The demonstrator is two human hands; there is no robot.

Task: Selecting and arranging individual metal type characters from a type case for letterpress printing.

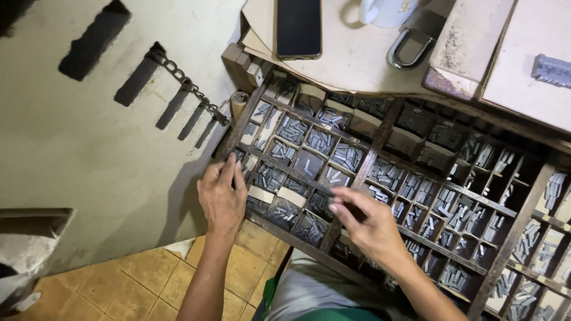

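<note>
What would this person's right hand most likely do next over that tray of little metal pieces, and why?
Probably dip its fingertips into a compartment just below and pick out one piece. The right hand hovers over the tray with fingers pinched together but seemingly empty, blurred. The left hand rests on the tray's left corner, as if steadying it. The compartments hold many small grey metal pieces.

Both hands, the left hand (222, 196) and right hand (369, 224), are bare, forearms unsleeved; grey shorts with green cloth show below.

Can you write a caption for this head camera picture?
Two hands, left and right, reach into a wooden type case filled with small metal type pieces.
</note>
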